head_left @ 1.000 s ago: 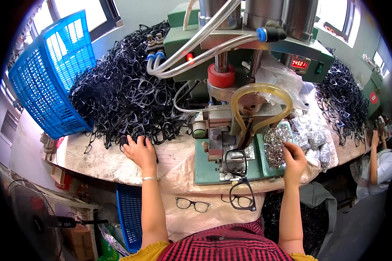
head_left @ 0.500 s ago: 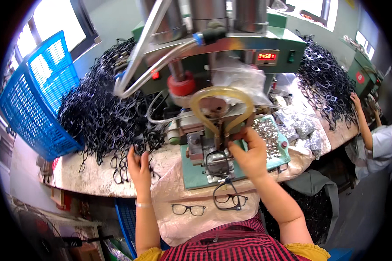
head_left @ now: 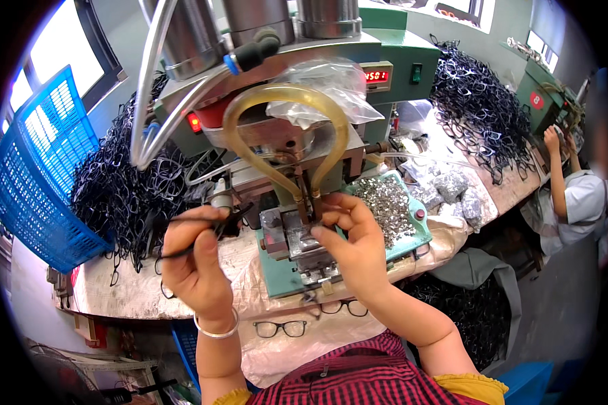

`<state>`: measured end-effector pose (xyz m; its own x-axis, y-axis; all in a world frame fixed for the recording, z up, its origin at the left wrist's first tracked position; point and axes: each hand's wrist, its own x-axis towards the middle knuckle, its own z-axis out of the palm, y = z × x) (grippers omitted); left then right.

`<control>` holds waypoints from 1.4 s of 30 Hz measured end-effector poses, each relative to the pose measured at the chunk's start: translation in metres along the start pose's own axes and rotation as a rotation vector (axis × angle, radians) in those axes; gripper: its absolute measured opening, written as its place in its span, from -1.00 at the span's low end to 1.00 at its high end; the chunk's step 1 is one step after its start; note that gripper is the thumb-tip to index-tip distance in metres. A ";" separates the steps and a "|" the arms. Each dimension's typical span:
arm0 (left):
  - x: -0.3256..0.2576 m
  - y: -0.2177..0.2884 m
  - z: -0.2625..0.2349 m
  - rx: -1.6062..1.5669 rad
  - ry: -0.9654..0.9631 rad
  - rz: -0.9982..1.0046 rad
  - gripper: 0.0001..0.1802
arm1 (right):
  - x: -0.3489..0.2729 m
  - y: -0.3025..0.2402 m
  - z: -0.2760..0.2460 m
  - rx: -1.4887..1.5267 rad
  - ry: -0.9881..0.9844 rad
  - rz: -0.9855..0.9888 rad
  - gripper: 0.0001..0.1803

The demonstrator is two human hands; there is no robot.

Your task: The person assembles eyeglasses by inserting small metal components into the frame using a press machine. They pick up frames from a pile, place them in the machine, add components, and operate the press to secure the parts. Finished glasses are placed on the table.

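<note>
My left hand (head_left: 199,263) is raised beside the press, its fingers closed around a dark eyeglass frame (head_left: 240,217). Part of that frame is hidden by the hand or blurred. My right hand (head_left: 355,246) has thumb and fingertips drawn together at the metal fixture (head_left: 298,236) under the press head. Whatever is between those fingertips is too small to make out. Above the fixture stands the press (head_left: 277,50), with a yellow tube loop (head_left: 287,94) bending over it. Right of it, a green tray (head_left: 420,236) holds many small metal parts.
Heaps of dark frames lie at left (head_left: 125,196) and right (head_left: 483,101). One pair of glasses (head_left: 280,329) and another (head_left: 344,308) rest on the cloth before me. A blue basket (head_left: 44,162) leans at left. A co-worker's arm (head_left: 557,182) shows at far right.
My left hand has come up from the left heap with an eyeglass frame. The frame earlier seen in the fixture has left it. My right hand stays by the fixture; the view has shifted.
</note>
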<state>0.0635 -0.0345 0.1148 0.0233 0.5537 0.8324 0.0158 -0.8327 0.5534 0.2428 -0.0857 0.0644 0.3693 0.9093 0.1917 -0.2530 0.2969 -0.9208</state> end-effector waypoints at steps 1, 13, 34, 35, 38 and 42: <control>-0.004 0.002 0.003 -0.043 -0.024 0.033 -0.91 | -0.005 -0.006 -0.004 -0.063 -0.022 -0.040 -0.52; -0.056 -0.019 0.021 0.109 -0.577 0.316 -0.71 | 0.029 0.058 -0.149 -1.255 0.166 -0.391 -0.83; -0.102 -0.043 -0.169 1.013 0.018 -0.308 -0.67 | 0.042 0.073 -0.121 -0.191 0.365 -0.105 -0.81; -0.106 -0.059 -0.166 1.098 -0.150 -0.227 -0.59 | 0.047 0.073 -0.114 -0.204 0.317 -0.113 -0.81; -0.138 -0.111 -0.149 1.281 -0.424 -0.086 -0.61 | 0.051 0.067 -0.096 -0.310 0.253 -0.155 -0.84; -0.140 -0.129 -0.145 1.118 -0.273 -0.226 -0.69 | 0.023 0.046 -0.113 -0.798 0.258 -0.378 -0.87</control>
<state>-0.0868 -0.0047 -0.0685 0.1191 0.7836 0.6098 0.9136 -0.3269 0.2417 0.3408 -0.0841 -0.0121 0.5142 0.6709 0.5343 0.5820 0.1845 -0.7919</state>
